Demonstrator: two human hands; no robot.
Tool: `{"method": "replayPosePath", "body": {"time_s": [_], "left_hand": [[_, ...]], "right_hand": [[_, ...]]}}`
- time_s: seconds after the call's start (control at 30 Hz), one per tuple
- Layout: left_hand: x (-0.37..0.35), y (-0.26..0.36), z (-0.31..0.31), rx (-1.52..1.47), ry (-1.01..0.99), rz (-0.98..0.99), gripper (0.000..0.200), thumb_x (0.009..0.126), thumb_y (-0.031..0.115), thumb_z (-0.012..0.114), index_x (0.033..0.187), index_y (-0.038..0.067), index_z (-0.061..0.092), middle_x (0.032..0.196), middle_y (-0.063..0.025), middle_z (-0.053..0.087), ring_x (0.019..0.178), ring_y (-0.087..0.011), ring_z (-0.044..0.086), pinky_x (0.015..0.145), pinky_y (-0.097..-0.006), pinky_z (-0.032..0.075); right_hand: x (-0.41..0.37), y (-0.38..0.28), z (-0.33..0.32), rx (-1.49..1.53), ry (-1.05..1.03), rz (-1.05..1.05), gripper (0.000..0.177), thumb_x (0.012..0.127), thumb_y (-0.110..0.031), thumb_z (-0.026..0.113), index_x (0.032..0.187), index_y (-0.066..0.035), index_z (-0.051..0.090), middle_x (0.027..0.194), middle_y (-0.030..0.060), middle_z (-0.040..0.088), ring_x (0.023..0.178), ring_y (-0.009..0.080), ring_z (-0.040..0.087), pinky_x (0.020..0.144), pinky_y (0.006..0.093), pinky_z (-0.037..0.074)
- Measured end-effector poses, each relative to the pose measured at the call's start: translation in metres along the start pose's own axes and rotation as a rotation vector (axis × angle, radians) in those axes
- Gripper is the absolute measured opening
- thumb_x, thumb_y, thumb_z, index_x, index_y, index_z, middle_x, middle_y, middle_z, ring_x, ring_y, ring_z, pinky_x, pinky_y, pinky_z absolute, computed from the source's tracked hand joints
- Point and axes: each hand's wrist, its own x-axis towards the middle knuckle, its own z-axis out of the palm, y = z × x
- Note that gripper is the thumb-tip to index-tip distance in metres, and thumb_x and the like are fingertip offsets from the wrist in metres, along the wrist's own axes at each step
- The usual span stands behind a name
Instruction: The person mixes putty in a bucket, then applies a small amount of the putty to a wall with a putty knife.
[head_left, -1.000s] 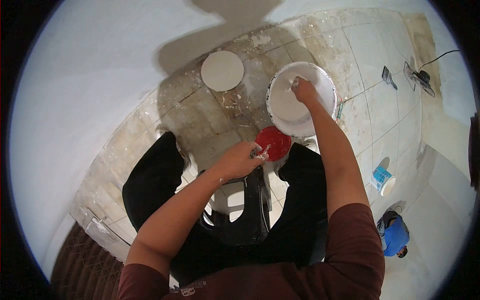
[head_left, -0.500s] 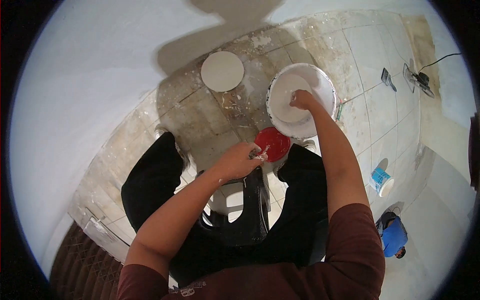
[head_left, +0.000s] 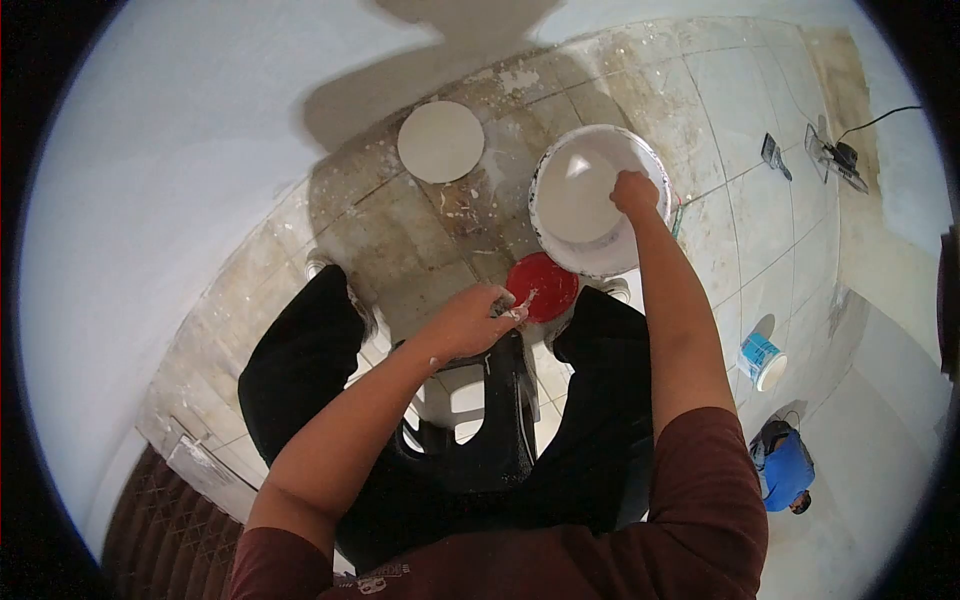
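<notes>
Over the right part of a large white bucket, my right hand is closed in a fist; whatever it grips is hidden by the fingers. Pale white liquid fills the bucket's bottom, with a bright glint on its surface. My left hand, smeared with white on thumb and fingers, is curled above a black plastic stool between my legs. Something dark shows between its fingers, but I cannot tell what it is. Right beside those fingertips lies a red round dish streaked with white, close against the bucket.
A round white disc-like surface is left of the bucket, near the wall. On the tiles to the right lie a wide scraper and a flat tool with a black cord. Farther over are a blue-and-white tub and a person in blue.
My right hand has moved right across the bucket, uncovering more of the pale liquid, where a bright glint now shows. My left hand has stayed nearly in place.
</notes>
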Motion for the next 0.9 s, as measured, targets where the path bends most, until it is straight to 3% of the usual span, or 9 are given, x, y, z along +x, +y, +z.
{"method": "replayPosePath", "body": {"time_s": [0.07,0.17,0.27,0.37,0.4,0.57,0.67,0.77,0.9], "left_hand": [[-0.001,0.002,-0.002,0.049,-0.026,-0.013,0.045,0.087,0.042,0.059,0.109,0.003,0.061,0.105,-0.0225,0.06,0.097,-0.035,0.058,0.085,-0.0409,0.045],[0.0,-0.002,0.0,0.071,-0.026,0.01,0.046,0.088,0.043,0.058,0.112,0.004,0.06,0.106,-0.0222,0.059,0.098,-0.0339,0.058,0.085,-0.0398,0.045],[0.001,-0.002,-0.001,0.054,-0.038,0.014,0.047,0.088,0.043,0.059,0.112,0.003,0.059,0.106,-0.0222,0.059,0.097,-0.0341,0.058,0.084,-0.04,0.045],[-0.002,0.007,-0.004,0.018,-0.017,-0.005,0.043,0.086,0.04,0.061,0.105,0.002,0.063,0.103,-0.0233,0.06,0.098,-0.0365,0.058,0.086,-0.0413,0.044],[-0.002,0.009,-0.005,0.003,-0.001,-0.012,0.041,0.084,0.039,0.062,0.101,0.001,0.065,0.101,-0.0238,0.061,0.098,-0.0376,0.057,0.087,-0.0419,0.044],[-0.002,0.005,-0.006,0.067,-0.061,-0.022,0.049,0.088,0.043,0.059,0.114,0.002,0.059,0.105,-0.0232,0.059,0.093,-0.0338,0.059,0.081,-0.0402,0.046],[-0.001,0.003,-0.006,0.029,-0.054,-0.012,0.049,0.088,0.043,0.059,0.114,0.002,0.059,0.106,-0.0229,0.059,0.094,-0.0334,0.058,0.082,-0.04,0.045],[-0.001,0.003,-0.006,0.03,-0.062,0.003,0.048,0.088,0.043,0.058,0.114,0.002,0.059,0.107,-0.0221,0.059,0.095,-0.0331,0.058,0.082,-0.04,0.045],[0.0,0.003,-0.005,0.033,-0.065,-0.007,0.048,0.088,0.043,0.058,0.114,0.003,0.059,0.108,-0.0211,0.059,0.096,-0.0327,0.058,0.083,-0.04,0.045]], "right_hand": [[-0.001,0.004,0.007,-0.09,-0.155,-0.121,0.037,0.074,-0.033,0.067,0.1,-0.008,0.066,0.1,0.0182,0.065,0.094,0.0331,0.063,0.083,0.0414,0.051],[0.017,-0.008,0.029,-0.167,-0.236,-0.552,0.036,0.071,-0.034,0.07,0.095,-0.008,0.067,0.096,0.0196,0.065,0.091,0.0342,0.063,0.082,0.0416,0.05],[0.013,-0.031,0.024,0.215,-0.224,-0.364,0.04,0.077,-0.035,0.068,0.102,-0.004,0.065,0.106,0.0194,0.063,0.096,0.0368,0.061,0.087,0.0454,0.048],[0.016,-0.034,0.03,0.433,0.151,-0.31,0.031,0.077,-0.032,0.068,0.096,-0.008,0.065,0.094,0.0206,0.066,0.088,0.0368,0.063,0.081,0.0434,0.049],[0.019,-0.031,0.031,0.403,0.158,-0.242,0.031,0.078,-0.032,0.067,0.098,-0.009,0.065,0.094,0.02,0.066,0.089,0.0366,0.063,0.081,0.0435,0.049],[0.006,-0.016,-0.003,0.175,0.187,-0.043,0.033,0.081,-0.028,0.063,0.107,-0.008,0.064,0.107,0.0167,0.064,0.1,0.0352,0.062,0.085,0.0417,0.051],[0.005,-0.009,-0.01,0.079,0.076,0.112,0.032,0.079,-0.026,0.066,0.105,-0.008,0.065,0.106,0.0159,0.065,0.102,0.0309,0.062,0.084,0.0413,0.052],[0.001,-0.005,-0.013,-0.036,-0.19,0.033,0.032,0.077,-0.029,0.068,0.101,-0.008,0.067,0.105,0.0154,0.065,0.103,0.0298,0.062,0.086,0.0407,0.051],[0.028,-0.002,0.034,-0.119,-0.232,-0.402,0.032,0.073,-0.032,0.069,0.088,-0.004,0.068,0.099,0.0187,0.065,0.094,0.0346,0.063,0.083,0.0407,0.05]]}}
